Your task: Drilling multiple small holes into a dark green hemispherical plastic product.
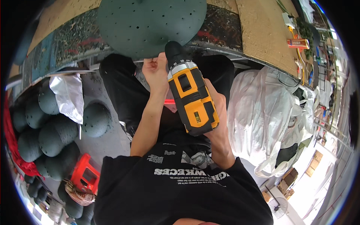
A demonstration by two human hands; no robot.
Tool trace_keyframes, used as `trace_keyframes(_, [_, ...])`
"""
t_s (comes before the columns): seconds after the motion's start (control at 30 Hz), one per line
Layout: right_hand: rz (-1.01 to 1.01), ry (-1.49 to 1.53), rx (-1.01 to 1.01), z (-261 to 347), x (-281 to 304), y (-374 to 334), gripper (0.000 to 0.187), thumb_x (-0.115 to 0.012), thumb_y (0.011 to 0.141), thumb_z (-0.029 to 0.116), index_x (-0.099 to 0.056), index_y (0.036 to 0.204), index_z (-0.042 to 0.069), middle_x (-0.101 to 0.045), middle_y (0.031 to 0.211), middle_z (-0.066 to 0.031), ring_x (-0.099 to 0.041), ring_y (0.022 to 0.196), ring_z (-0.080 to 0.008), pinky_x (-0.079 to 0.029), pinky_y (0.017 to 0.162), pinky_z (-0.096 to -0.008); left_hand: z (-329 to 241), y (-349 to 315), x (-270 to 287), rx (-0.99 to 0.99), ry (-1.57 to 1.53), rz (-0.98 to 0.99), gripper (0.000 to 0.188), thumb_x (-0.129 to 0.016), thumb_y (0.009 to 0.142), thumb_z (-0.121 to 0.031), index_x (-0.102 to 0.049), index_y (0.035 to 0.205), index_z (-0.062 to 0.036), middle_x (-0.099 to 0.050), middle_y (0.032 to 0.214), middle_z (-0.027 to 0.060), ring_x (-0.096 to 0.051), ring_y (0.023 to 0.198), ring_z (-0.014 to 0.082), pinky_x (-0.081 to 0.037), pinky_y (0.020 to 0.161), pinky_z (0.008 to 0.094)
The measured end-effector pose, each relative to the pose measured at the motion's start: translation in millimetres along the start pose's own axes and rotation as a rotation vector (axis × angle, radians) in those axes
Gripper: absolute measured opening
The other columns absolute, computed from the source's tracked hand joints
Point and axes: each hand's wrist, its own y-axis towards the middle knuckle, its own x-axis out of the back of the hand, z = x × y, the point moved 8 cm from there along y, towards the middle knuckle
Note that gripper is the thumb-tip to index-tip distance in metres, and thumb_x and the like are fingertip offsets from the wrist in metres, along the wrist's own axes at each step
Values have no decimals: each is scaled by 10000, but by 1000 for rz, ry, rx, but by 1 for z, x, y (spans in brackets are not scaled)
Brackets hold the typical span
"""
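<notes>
Right fist point(220, 106) around yellow drill point(192, 99)

head view | left-side fisheye | faces down | near left hand point(154, 73), right hand point(216, 100)

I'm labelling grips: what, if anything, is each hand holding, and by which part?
The right hand holds the drill from the right; exact grip hidden. The left hand is at the green dome; whether it grips can't be told.
</notes>
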Motion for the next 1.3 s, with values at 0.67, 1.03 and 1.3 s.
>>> trace_keyframes(0.67, [0, 246, -101, -12, 33, -59, 279, -717, 773, 88, -577, 975, -44, -590, 830, -113, -646, 677, -241, -470, 605, -284, 2, -7, -18, -13, 74, -39, 146, -585, 957, -37, -567, 1101, -18, -670, 965, 40, -668, 849, 126, -590, 815, 303])
trace_keyframes(1.03, [-129, -434, -37, -32, 85, -105, 339, -622, 817, -41, -606, 1155, -54, -604, 727, -39, -557, 590, -89, -446, 571, -224, -26, 3, -51, 87, -404, 344, 345, -543, 993, -208, -530, 1330, -134, -553, 1358, 22, -472, 1305, 223, -304, 1158, 502])
trace_keyframes(1.3, [-273, -10, -170, -60, 97, -116, 323, -614, 834, -48, -591, 1156, -56, -594, 735, -45, -544, 586, -86, -453, 582, -233, -57, 21, -51, -2, -351, 324, 455, -529, 984, -327, -492, 1383, -111, -427, 1485, 37, -348, 1398, 257, -213, 1185, 508])
